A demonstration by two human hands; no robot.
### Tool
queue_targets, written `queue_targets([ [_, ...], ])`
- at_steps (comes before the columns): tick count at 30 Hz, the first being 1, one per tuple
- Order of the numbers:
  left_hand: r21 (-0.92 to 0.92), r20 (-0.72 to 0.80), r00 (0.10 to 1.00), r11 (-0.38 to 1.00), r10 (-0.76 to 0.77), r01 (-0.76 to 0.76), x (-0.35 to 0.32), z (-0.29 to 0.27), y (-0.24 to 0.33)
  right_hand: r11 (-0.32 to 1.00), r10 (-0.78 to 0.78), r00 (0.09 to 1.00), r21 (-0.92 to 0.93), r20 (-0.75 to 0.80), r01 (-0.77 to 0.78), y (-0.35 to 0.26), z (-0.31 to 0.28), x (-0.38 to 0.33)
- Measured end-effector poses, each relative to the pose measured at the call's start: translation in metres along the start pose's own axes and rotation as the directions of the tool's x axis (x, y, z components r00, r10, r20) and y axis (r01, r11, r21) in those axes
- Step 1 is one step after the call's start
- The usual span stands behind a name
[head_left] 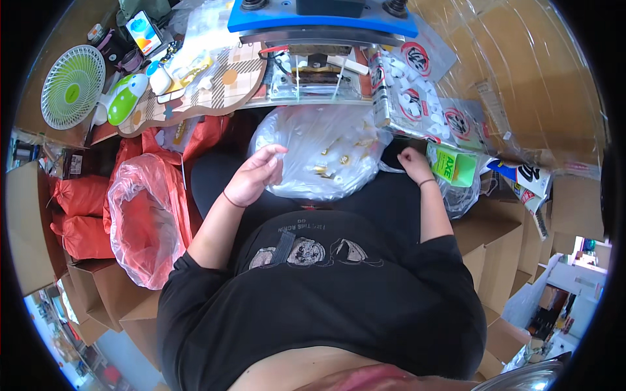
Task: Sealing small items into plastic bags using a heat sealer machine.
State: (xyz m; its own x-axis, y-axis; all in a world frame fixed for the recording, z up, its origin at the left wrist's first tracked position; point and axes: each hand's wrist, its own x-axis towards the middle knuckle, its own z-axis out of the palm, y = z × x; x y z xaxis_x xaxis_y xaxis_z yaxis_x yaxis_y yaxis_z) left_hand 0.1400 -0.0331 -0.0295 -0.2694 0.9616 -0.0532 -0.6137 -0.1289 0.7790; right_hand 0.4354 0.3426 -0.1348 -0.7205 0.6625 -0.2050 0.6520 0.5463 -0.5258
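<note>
The person sits in a black short-sleeved shirt (326, 313) with figures across its front, and dark trousers (218, 182). On the lap, between the hands, lies a clear plastic bag (280, 130) in which small white and gold-coloured pieces (344, 159) show.

The left hand (254, 176) is raised at the bag's left side, thumb and forefinger drawn narrowly together; whether a small piece sits between them, one cannot tell. The right hand (417, 168) is just beyond the bag's right edge, its fingers curled inward, and what they may hold cannot be made out. Beside it stands a bright green open box (456, 166).

To the left, an open red bag (186, 215) with a clear liner (124, 254) stands near filled red bags (81, 195); cardboard boxes (499, 251) flank both sides.

Farther off is the bench (352, 102). A plaid mat (228, 75) covers its left part, with a white-and-green fan (72, 88) and a lit phone (143, 32) toward the far left. A machine with a blue plate (326, 23) stands at the middle, and right of it a paper-covered tray (379, 107) holds many white plastic pieces (435, 107).
</note>
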Motion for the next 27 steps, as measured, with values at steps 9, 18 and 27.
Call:
queue_targets([
  [9, 0.144, -0.092, 0.991, 0.986, 0.093, -0.079, -0.004, 0.010, -0.002, 0.953, -0.230, 0.967, 0.177, -0.111, 0.247, -0.078, 0.111, 0.047],
  [18, 0.524, -0.396, 0.913, 0.840, 0.094, 0.141, -0.029, -0.006, -0.027, 0.977, 0.001, 0.843, -0.178, -0.539, -0.115, -0.070, 0.069, 0.056],
  [27, 0.506, 0.102, 0.966, 0.823, 0.239, -0.257, -0.012, -0.006, -0.017, 0.990, 0.017, 0.897, -0.119, -0.442, -0.078, -0.019, 0.062, 0.059],
])
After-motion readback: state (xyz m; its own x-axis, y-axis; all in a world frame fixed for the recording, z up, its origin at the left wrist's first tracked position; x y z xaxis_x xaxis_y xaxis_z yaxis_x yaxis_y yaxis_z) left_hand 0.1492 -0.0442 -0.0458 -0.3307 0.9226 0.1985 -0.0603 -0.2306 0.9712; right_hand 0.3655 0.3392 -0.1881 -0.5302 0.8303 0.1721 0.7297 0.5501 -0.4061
